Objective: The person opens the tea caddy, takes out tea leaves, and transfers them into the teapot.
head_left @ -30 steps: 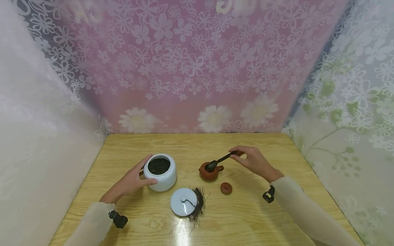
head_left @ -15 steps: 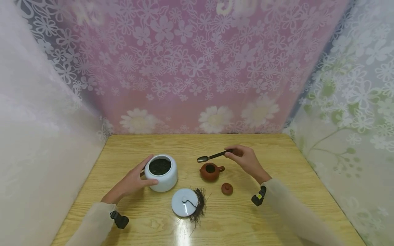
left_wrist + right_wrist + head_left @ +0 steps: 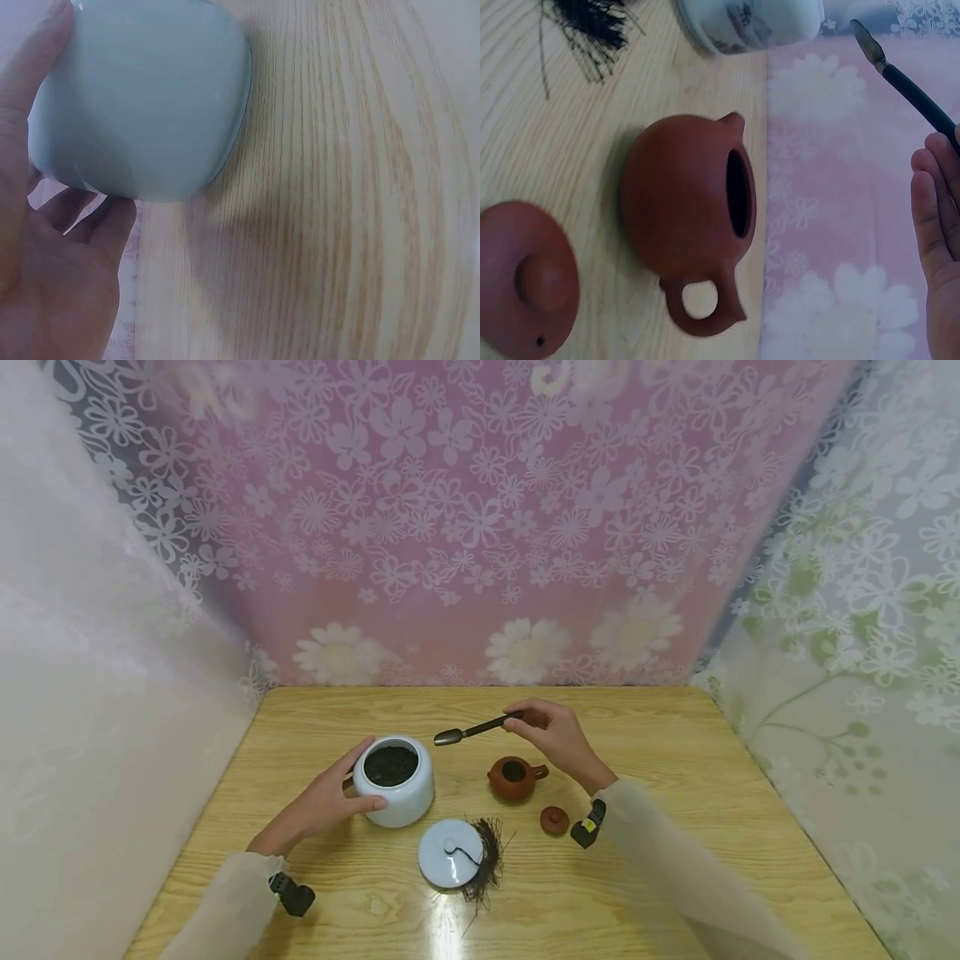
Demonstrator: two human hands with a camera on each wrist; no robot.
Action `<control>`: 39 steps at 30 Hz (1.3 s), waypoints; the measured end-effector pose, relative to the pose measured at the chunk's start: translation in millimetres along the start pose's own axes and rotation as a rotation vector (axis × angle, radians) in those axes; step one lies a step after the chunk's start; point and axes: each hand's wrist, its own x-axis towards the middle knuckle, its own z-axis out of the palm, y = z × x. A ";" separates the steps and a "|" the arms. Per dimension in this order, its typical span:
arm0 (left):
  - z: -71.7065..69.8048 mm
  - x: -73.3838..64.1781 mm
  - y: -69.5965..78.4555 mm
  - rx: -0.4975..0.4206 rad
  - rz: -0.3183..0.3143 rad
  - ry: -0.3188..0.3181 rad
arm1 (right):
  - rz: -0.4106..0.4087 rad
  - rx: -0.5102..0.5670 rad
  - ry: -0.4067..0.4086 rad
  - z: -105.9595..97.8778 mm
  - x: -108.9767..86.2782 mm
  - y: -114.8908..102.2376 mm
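Right wrist view, right hand point(image 3: 941, 232) cropped, held spoon point(image 3: 909, 88) partly cut off

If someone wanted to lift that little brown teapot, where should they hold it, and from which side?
Probably by the looped handle, coming from the person's right. The teapot stands upright with its handle sticking out that way and its spout pointing left. The right hand is near, but would first have to put down the spoon.
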 end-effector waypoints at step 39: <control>1.0 0.9 1.6 0.001 0.017 0.002 | -0.350 -0.421 -0.246 73.2 46.2 -65.5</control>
